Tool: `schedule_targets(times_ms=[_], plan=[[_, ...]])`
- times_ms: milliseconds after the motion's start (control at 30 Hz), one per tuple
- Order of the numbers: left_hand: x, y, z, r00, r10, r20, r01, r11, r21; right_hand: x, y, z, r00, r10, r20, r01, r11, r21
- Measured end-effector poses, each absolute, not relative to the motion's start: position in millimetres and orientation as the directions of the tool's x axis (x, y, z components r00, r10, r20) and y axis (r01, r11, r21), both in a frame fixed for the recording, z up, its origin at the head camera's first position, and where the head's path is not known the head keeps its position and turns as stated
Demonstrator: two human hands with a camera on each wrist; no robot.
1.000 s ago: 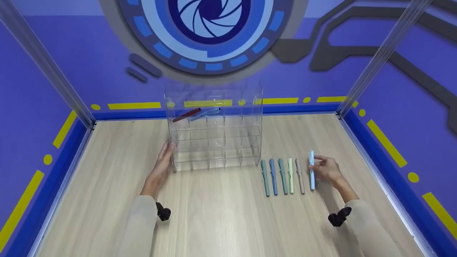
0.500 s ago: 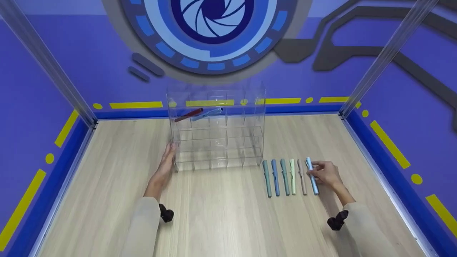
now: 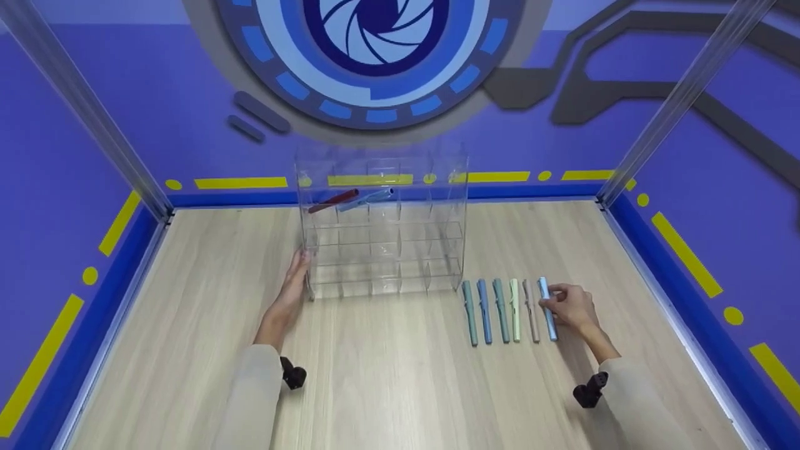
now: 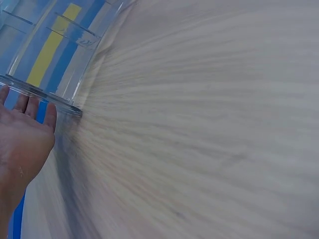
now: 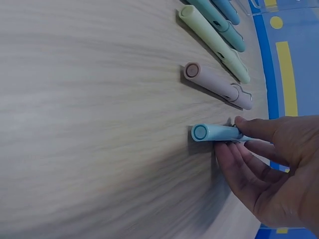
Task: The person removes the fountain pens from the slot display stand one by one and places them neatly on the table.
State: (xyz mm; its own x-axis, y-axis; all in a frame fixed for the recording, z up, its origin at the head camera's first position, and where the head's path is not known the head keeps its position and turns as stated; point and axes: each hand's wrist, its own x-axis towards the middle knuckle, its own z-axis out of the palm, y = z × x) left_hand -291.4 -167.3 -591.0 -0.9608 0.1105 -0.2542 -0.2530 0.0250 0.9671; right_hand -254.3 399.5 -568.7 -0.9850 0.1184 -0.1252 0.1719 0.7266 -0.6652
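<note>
A clear compartment organizer (image 3: 384,250) stands upright at the back of the table. Against its left side wall rest the fairly straight fingers of my left hand (image 3: 289,297); the left wrist view shows that hand (image 4: 25,139) palm visible, fingertips at the clear edge. Off to the right, my right hand (image 3: 575,307) pinches a light blue pen (image 3: 552,330) between thumb and fingers. In the right wrist view this pen (image 5: 214,132) is at the table surface, beside a mauve pen (image 5: 214,83). Part of its clip end is hidden by the thumb.
Left of the mauve pen, a light green pen (image 3: 515,312), a teal pen (image 3: 502,312), a blue pen (image 3: 485,312) and a green pen (image 3: 470,315) lie in a row. A red pen (image 3: 334,200) and another blue pen (image 3: 369,199) lean inside the organizer's upper compartments.
The light blue pen has been lowered and moved left, nearer the mauve pen, in my right hand; its tilt shifted slightly. My left hand stays at the organizer. The head view panned slightly.
</note>
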Motion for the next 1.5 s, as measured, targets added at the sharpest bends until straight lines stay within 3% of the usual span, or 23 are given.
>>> schedule_targets(times_ms=[200, 433, 900, 1200, 1500], plan=[[-290, -167, -587, -0.961, 0.119, -0.248, -0.247, 0.022, 0.969, -256, 401, -566, -0.979, 0.119, -0.163, 0.2, 0.702, -0.684], [-290, -166, -591, -0.959, 0.131, -0.25, -0.248, 0.035, 0.968, -261, 400, -555, -0.996, 0.088, -0.034, 0.088, 0.734, -0.674], [-289, -166, -594, -0.961, 0.13, -0.245, -0.243, 0.033, 0.97, -282, 354, -520, -0.999, 0.04, -0.014, 0.029, 0.415, -0.909], [-288, -167, -593, -0.951, 0.136, -0.276, -0.277, 0.017, 0.961, -282, 312, -501, -0.995, -0.058, 0.085, -0.097, 0.271, -0.958], [-287, -164, -596, -0.962, 0.146, -0.232, -0.233, 0.013, 0.972, -286, 272, -484, -0.98, -0.17, 0.102, -0.144, 0.259, -0.955]])
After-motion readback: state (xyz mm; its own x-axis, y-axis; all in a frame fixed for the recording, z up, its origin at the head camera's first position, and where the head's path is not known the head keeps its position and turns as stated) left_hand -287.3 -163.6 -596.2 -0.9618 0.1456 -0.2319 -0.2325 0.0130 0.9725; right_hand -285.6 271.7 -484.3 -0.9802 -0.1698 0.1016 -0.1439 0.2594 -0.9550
